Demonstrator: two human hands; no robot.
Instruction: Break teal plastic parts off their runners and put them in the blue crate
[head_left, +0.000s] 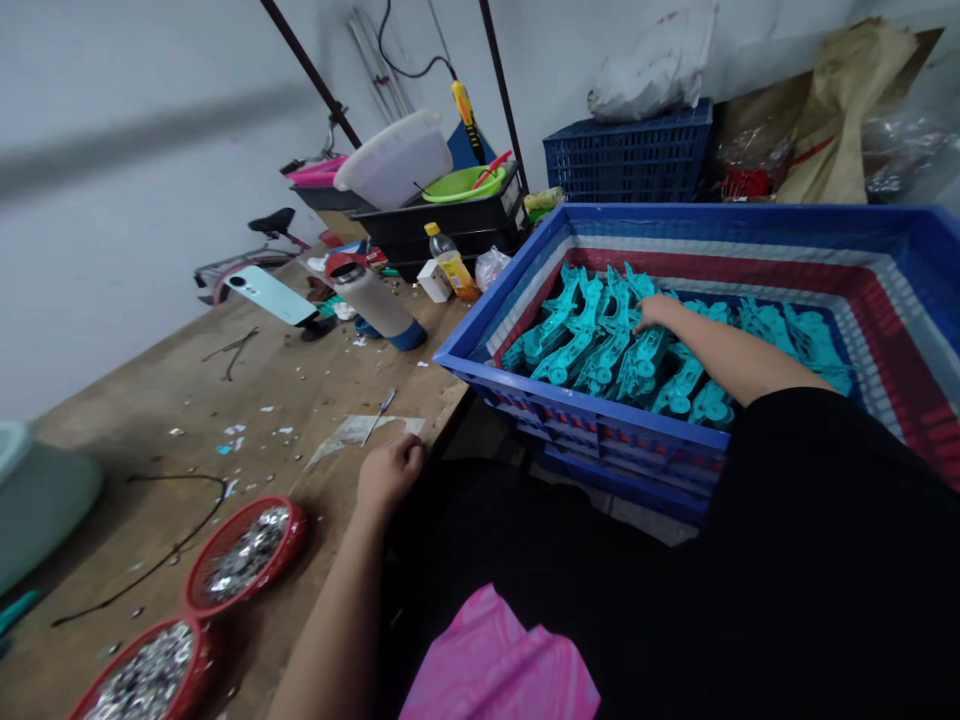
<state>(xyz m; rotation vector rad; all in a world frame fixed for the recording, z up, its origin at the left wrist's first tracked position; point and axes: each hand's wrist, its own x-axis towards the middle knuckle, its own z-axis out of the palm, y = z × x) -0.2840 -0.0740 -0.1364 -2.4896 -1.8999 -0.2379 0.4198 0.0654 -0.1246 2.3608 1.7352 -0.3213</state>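
Note:
My right hand reaches into a large blue crate, its fingers curled around the upper end of a teal plastic part. Some fingertips are hidden among the parts. Similar teal molded parts stand in tilted rows inside the crate, on a striped red, white and blue lining. My left hand rests as a loose fist on the edge of the wooden table, with nothing visible in it. Just beyond it lie a thin pen-like tool and a clear plastic piece.
Two red baskets of small shiny metal pieces stand at the table's lower left. Farther back are a tumbler, a propped phone, a drink bottle and a black bin. A pale green tub sits far left.

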